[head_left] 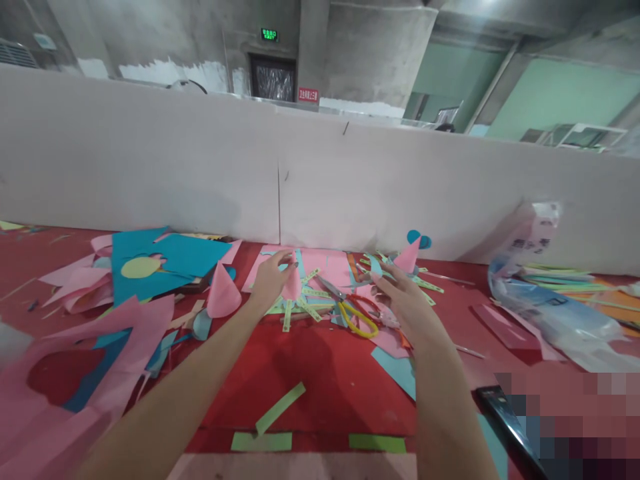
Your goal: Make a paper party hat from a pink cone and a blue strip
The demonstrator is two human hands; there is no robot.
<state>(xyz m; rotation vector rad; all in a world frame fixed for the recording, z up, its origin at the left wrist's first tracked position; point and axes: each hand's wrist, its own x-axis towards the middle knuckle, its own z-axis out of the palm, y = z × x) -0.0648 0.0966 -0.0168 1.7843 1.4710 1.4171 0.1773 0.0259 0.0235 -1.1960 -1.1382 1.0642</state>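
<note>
My left hand [271, 279] is closed at the fingertips on the upper part of a pink paper cone [292, 287], which stands over yellow-green printed paper strips [311, 309] fanned out beneath it. My right hand [400, 293] has its thumb and fingers around a small light blue paper piece [375, 265]. Between the hands lie yellow-handled scissors [357, 325] and a red-handled pair [367, 305], partly overlapping. Another pink cone [223, 293] stands left of my left forearm. Beyond my right hand is a pink cone [409, 257] with blue discs [419, 239] behind its tip.
Cut blue sheets [170, 257] and pink paper scraps [100, 427] crowd the left side. A white partition [200, 160] runs along the back. On the right are a plastic bag [565, 313] and a dark phone-like object [510, 423]. Green strips [280, 408] lie in front on the red table [325, 373].
</note>
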